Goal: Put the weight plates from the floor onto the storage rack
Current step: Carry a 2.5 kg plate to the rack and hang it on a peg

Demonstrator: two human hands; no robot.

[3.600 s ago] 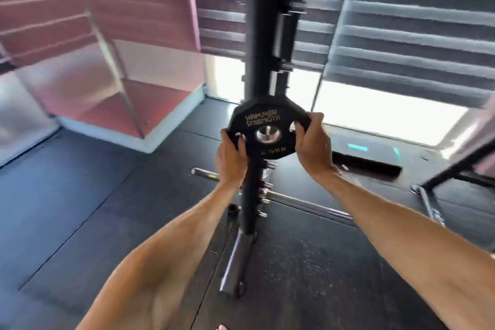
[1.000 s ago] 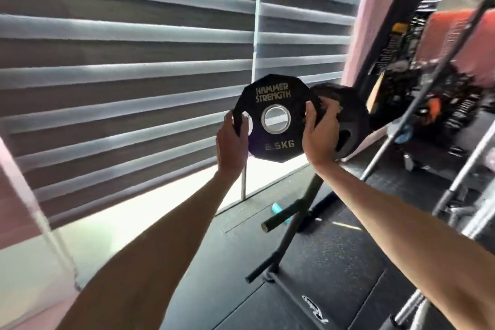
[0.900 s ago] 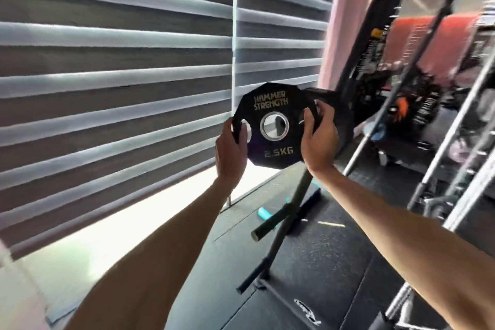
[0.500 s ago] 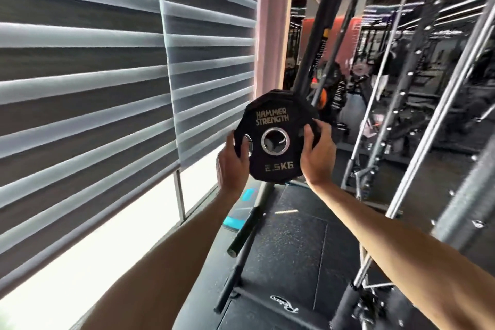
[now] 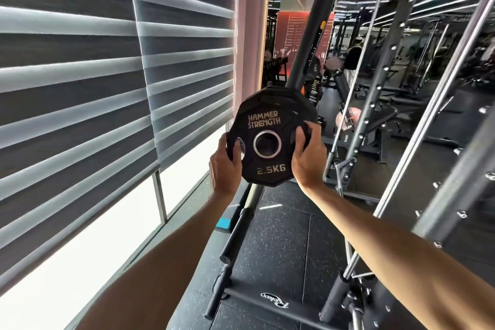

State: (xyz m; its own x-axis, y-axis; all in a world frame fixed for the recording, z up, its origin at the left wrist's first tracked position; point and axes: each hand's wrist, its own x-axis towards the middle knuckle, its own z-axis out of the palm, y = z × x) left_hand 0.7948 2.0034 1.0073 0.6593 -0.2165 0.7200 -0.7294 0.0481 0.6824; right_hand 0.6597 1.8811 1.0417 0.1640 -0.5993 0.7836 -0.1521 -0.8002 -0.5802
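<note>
The weight plate point(image 5: 270, 139) now right in front of the storage rack point(image 5: 308, 35), its centre hole newly dark.

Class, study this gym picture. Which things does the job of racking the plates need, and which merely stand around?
Needed for the job:
- weight plate, gripped by the left hand and the right hand
- storage rack
- bare peg on the rack

Merely standing around:
- window blinds
- pink ball
- metal frame
</note>
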